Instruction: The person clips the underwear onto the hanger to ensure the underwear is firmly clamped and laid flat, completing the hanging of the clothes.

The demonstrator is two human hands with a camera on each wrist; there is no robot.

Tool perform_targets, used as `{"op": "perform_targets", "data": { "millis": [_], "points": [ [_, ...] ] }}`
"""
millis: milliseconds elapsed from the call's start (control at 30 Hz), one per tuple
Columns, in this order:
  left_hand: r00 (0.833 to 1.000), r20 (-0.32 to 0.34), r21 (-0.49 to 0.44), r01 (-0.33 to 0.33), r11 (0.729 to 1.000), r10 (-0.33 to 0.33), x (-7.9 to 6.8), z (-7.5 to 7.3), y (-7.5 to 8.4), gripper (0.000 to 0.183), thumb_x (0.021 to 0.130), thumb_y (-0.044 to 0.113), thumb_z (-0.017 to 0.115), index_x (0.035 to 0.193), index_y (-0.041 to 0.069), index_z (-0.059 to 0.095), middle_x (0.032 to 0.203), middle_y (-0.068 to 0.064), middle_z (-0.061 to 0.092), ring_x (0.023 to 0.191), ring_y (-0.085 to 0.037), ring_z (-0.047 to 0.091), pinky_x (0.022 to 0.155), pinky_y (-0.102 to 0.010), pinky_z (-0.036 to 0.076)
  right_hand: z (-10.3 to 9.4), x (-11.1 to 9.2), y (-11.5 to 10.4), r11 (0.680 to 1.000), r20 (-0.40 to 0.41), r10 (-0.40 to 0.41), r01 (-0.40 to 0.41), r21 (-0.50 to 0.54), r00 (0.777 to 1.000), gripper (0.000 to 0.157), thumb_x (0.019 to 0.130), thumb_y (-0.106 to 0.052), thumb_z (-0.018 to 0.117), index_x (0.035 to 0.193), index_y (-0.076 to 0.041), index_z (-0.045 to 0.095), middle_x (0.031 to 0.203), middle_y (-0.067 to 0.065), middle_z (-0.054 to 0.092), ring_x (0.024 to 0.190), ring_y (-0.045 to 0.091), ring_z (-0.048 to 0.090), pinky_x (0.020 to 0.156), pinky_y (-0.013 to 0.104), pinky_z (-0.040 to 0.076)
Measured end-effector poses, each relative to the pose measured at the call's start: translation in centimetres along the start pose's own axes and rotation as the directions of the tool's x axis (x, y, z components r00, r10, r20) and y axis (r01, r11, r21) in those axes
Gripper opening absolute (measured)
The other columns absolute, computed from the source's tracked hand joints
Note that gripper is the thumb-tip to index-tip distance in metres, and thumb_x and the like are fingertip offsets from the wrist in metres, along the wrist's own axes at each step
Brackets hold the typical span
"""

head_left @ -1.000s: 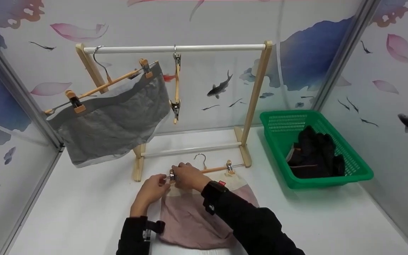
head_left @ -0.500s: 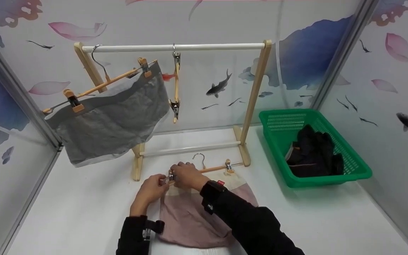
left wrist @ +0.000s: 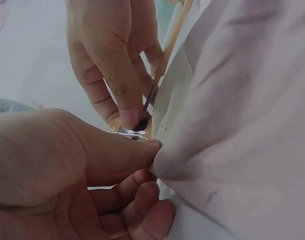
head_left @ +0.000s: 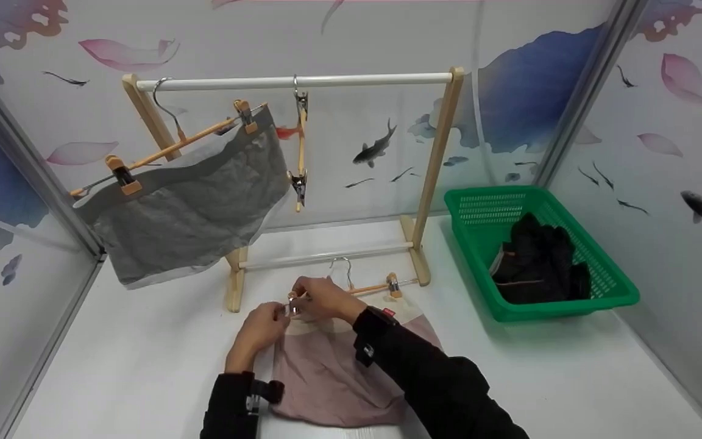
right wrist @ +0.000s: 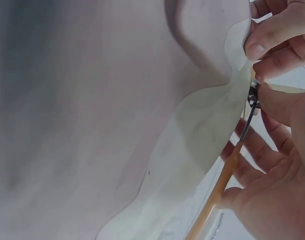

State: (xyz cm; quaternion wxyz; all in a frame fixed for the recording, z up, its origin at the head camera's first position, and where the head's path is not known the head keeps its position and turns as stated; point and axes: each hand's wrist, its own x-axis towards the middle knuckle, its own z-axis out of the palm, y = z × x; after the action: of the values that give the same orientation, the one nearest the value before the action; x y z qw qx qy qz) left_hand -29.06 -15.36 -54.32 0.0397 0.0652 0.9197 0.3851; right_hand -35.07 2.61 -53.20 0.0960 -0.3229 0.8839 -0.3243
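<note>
A pink garment (head_left: 333, 384) with a cream waistband lies flat on the table, its waistband along a wooden clip hanger (head_left: 368, 289). The far clip (head_left: 393, 285) sits on the band's right part. At the band's left corner, my left hand (head_left: 261, 329) pinches the cloth between thumb and fingers. My right hand (head_left: 326, 299) is right beside it and pinches the hanger's left metal clip (right wrist: 253, 95) between thumb and fingers. In the left wrist view, the clip is partly hidden behind my left thumb (left wrist: 117, 150).
Behind stands a wooden rack with a white rail (head_left: 363, 80). From it hang a grey garment (head_left: 192, 204) on a clip hanger and a bare clip hanger (head_left: 301, 146). A green basket (head_left: 467, 244) with dark clothing (head_left: 540, 262) stands at the right.
My right hand has shifted slightly at the left clip, its wrist turning a little. My left hand keeps its place at the waistband corner. The whole head view drifts slightly.
</note>
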Motion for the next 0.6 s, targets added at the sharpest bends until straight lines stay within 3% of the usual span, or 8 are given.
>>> {"op": "perform_targets", "data": {
  "millis": [133, 300, 400, 500, 600],
  "points": [
    [1.0, -0.007, -0.045, 0.002, 0.999, -0.003, 0.0, 0.1, 0.1, 0.014, 0.092, 0.003, 0.062, 0.093, -0.001, 0.075, 0.079, -0.003, 0.064, 0.067, -0.016, 0.051, 0.062, -0.032, 0.042, -0.6, 0.0, 0.6, 0.996, -0.025, -0.063, 0.065, 0.067, 0.998, 0.015, 0.103, -0.016, 0.062, 0.112, -0.004, 0.065, 0.11, 0.01, 0.071, 0.104, 0.022, 0.068, 0.092, 0.032, 0.052],
    [0.999, -0.033, -0.092, 0.032, 0.995, -0.035, 0.0, -0.1, 0.2, 0.012, 0.094, 0.008, 0.066, 0.093, 0.001, 0.075, 0.08, -0.001, 0.065, 0.07, -0.016, 0.054, 0.065, -0.033, 0.044, -1.5, 0.3, 0.9, 0.989, -0.026, -0.07, 0.073, 0.129, 0.997, 0.016, 0.101, -0.018, 0.065, 0.11, -0.004, 0.067, 0.105, 0.007, 0.072, 0.1, 0.019, 0.068, 0.09, 0.028, 0.052],
    [0.996, -0.055, -0.176, 0.054, 0.983, -0.064, 0.0, -0.2, 0.4, 0.014, 0.097, 0.012, 0.064, 0.097, 0.0, 0.072, 0.086, -0.004, 0.067, 0.077, -0.018, 0.057, 0.068, -0.033, 0.045, -2.0, 0.3, 0.9, 0.981, -0.018, -0.065, 0.068, 0.18, 0.998, 0.013, 0.1, -0.016, 0.067, 0.107, -0.005, 0.068, 0.104, 0.005, 0.072, 0.101, 0.019, 0.069, 0.09, 0.028, 0.053],
    [0.993, -0.053, -0.327, 0.085, 0.941, -0.108, 0.1, -0.3, 0.5, 0.019, 0.101, 0.014, 0.062, 0.107, -0.002, 0.068, 0.096, -0.01, 0.069, 0.083, -0.02, 0.061, 0.07, -0.032, 0.047, -2.3, 0.3, 0.8, 0.966, -0.007, -0.061, 0.061, 0.25, 0.998, 0.015, 0.099, -0.014, 0.068, 0.109, -0.003, 0.067, 0.106, 0.006, 0.072, 0.103, 0.021, 0.069, 0.087, 0.029, 0.054],
    [0.989, -0.048, -0.459, 0.106, 0.882, -0.143, 0.2, -0.3, 0.6, 0.023, 0.102, 0.012, 0.06, 0.117, -0.004, 0.065, 0.102, -0.014, 0.071, 0.084, -0.021, 0.062, 0.069, -0.03, 0.048, -2.6, 0.3, 0.6, 0.955, 0.006, -0.052, 0.048, 0.293, 0.999, 0.028, 0.099, -0.013, 0.068, 0.123, -0.001, 0.064, 0.11, 0.009, 0.071, 0.105, 0.024, 0.069, 0.087, 0.03, 0.054]
  ]
}}
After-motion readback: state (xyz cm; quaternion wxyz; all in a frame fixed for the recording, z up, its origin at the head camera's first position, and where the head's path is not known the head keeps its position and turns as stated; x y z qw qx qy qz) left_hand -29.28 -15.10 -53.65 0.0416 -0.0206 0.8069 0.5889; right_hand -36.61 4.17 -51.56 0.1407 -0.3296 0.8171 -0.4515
